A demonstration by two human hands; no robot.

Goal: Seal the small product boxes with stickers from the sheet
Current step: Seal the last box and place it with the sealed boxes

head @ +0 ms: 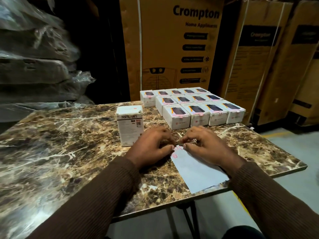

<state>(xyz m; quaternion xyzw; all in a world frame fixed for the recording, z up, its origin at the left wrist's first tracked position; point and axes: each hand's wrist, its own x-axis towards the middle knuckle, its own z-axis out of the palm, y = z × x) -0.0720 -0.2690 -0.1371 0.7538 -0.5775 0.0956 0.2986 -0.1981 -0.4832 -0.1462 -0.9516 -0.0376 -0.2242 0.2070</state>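
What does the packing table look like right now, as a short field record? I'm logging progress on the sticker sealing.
surface: marble-pattern table
sticker sheet: white sheet, pink stickers at far end
left hand: on the sheet's far end
right hand: fingertips at the stickers
upright box: Portronics box, beside left hand
grouped boxes: white boxes in rows, pink stickers on front edges
backdrop: Crompton cartons

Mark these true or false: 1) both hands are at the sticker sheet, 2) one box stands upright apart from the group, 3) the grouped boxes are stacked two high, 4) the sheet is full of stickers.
1) Left hand and right hand both work at the sticker sheet: true.
2) The upright box stands apart from the grouped boxes: true.
3) Stacked two high: false, they lie in one layer in rows.
4) Sheet full: false, only a few pink stickers show near its far end.
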